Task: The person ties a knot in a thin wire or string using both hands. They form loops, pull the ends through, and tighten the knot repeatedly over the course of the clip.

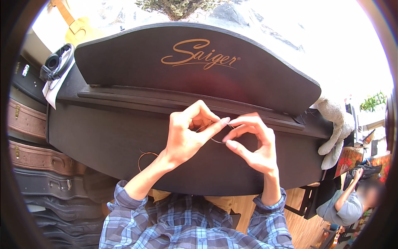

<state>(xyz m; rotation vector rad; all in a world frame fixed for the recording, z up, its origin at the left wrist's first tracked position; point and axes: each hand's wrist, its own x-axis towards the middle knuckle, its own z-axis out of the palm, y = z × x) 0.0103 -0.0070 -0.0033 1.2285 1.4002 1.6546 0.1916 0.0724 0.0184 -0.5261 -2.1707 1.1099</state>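
Observation:
Over the dark lid, both hands work on a thin wire string (216, 141) bent into a small loop, which looks like an instrument string. My left hand (184, 130) pinches it between thumb and fingertips. Close beside it, my right hand (256, 143) has its fingers curled, with thumb and a fingertip meeting at the lower part of the loop. The fingertips of both hands nearly touch at the top. A second, copper-coloured string (141, 159) lies curled on the lid, partly hidden behind my left forearm.
The black piano-like top (103, 133) carries an upright panel (137, 54) with gold lettering. Headphones (53, 62) sit at its left end, a plush toy (333, 128) at its right. Instrument cases (45, 182) stack at left. Another person (346, 203) is at the right.

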